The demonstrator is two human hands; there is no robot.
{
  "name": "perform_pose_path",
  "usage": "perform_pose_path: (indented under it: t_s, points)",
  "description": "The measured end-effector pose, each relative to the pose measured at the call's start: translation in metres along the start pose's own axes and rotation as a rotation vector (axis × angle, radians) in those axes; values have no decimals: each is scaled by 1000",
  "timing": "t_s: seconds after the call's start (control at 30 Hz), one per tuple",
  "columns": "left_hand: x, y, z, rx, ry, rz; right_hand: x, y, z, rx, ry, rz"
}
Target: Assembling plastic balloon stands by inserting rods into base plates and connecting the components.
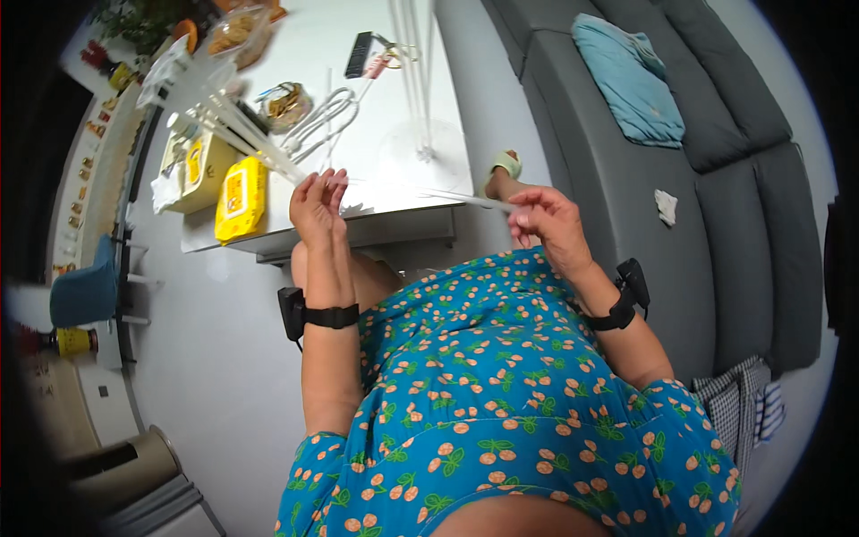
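1. Head view shows my two hands raised over my lap, both pinched on one thin clear plastic rod [420, 191].
2. My left hand [315, 208] clamps its left end; my right hand [548, 222] grips its right end.
3. Its long axis runs left to right, spanning the gap between them, above the near edge of the white bench [394, 107].
4. Two yellow packets [242, 199] lie at the bench's left side, beside a bundle of more clear rods [234, 125].

thin clear plastic strip [420, 191]; smooth white table [394, 107]; matt grey cloth sofa [626, 161].
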State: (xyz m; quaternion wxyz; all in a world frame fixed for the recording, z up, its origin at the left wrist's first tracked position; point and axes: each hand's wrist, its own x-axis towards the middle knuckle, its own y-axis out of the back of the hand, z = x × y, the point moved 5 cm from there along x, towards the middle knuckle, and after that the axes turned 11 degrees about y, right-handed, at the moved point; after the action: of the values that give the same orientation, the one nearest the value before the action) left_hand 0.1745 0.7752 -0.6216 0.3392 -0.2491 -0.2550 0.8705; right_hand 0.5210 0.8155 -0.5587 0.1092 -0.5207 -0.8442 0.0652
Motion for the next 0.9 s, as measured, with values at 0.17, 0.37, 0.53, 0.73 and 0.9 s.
perform_pose_path:
  t_s: [0.17, 0.37, 0.53, 0.73, 0.9]
  points:
    - [5, 19, -63, -98, 308, 31, 2, 2, -41, 184, 138, 76]
    - [-11, 20, -81, -113, 400, 72, 1, -2, -55, 95, 209, 80]
    - [-9, 16, -79, -149, 393, 69, 6, 7, -55, 71, 195, 67]
    - [-18, 9, -100, -55, 474, 119, 7, 4, -69, -57, 275, 46]
    - [-31, -6, -110, -11, 490, 116, 16, 17, -66, 127, 245, 138]
